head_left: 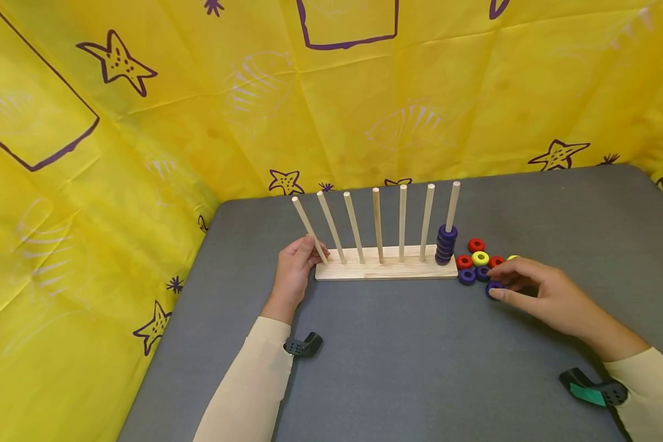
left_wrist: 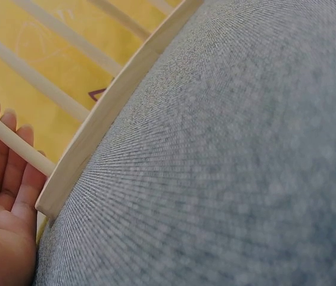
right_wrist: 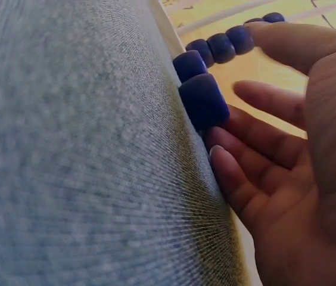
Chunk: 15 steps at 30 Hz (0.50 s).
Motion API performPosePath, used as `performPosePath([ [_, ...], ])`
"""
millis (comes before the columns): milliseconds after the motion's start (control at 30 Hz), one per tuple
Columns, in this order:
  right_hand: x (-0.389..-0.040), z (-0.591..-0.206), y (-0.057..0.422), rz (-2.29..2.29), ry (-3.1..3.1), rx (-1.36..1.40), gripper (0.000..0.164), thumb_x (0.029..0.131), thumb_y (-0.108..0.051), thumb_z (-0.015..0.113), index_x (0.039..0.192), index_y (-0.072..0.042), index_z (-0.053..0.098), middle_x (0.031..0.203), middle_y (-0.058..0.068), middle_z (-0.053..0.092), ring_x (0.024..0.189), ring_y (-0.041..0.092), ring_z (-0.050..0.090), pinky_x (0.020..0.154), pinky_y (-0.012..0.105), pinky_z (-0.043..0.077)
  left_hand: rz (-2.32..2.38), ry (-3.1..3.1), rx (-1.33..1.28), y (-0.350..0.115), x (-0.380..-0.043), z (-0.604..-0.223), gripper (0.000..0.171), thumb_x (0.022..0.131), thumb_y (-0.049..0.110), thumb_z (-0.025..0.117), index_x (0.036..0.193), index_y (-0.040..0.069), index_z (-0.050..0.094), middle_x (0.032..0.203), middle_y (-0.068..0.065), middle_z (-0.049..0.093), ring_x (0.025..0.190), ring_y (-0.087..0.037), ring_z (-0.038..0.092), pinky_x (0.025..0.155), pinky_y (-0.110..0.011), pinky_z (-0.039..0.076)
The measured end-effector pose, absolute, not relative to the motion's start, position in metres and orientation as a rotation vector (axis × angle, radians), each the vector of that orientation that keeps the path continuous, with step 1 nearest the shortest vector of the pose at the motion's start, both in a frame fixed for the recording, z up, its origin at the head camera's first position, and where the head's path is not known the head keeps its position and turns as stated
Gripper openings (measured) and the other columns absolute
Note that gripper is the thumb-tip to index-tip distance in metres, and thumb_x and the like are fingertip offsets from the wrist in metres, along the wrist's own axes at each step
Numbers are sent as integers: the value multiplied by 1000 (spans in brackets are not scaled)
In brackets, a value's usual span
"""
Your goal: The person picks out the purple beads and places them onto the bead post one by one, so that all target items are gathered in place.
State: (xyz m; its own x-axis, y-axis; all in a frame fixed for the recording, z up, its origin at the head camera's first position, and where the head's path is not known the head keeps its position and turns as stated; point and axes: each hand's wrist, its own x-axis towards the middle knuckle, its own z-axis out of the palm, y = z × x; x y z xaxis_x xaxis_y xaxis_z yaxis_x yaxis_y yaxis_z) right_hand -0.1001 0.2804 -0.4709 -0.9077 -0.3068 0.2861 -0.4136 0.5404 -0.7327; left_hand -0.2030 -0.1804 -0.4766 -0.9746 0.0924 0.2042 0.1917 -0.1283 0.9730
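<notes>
Pale wooden seven-peg rack point(head_left: 387, 272): stands short of the back edge of a grey woven-topped table point(head_left: 398, 362), stretching broadly in front and off to the right. Yellow cloth point(head_left: 331, 123) printed with purple starfish behind and along the left edge. Dark-blue ring stack point(head_left: 445, 245) on the rightmost peg point(head_left: 453, 205); loose red, yellow and blue rings point(head_left: 480, 264) beside the rack's right end. Left hand point(head_left: 295, 264) at the left end, fingers loosely extended behind the leftmost peg point(head_left: 306, 220). Right hand point(head_left: 549, 298) half-spread around the nearest blue ring point(right_wrist: 204, 102); cannot tell whether touching.
</notes>
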Motion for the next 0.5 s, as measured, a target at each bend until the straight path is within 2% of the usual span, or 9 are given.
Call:
performPosePath([
  [200, -104, -476, 283, 1202, -2691, 715, 45, 85, -1, 94, 123, -17, 77, 113, -8, 71, 96, 9, 61, 84, 15, 48, -2300, -2006, -325, -180, -204, -477, 57, 112, 37, 62, 104, -19, 68, 94, -11, 73, 93, -24, 71, 85, -32, 59],
  [500, -106, -477, 285, 1188, -2701, 743, 46, 84, 5, 92, 121, -16, 77, 114, -7, 69, 98, 8, 61, 85, 13, 48, -2314, -1991, -326, -179, -203, -476, 54, 115, 30, 58, 106, -23, 65, 94, -11, 73, 93, -23, 70, 85, -32, 58],
])
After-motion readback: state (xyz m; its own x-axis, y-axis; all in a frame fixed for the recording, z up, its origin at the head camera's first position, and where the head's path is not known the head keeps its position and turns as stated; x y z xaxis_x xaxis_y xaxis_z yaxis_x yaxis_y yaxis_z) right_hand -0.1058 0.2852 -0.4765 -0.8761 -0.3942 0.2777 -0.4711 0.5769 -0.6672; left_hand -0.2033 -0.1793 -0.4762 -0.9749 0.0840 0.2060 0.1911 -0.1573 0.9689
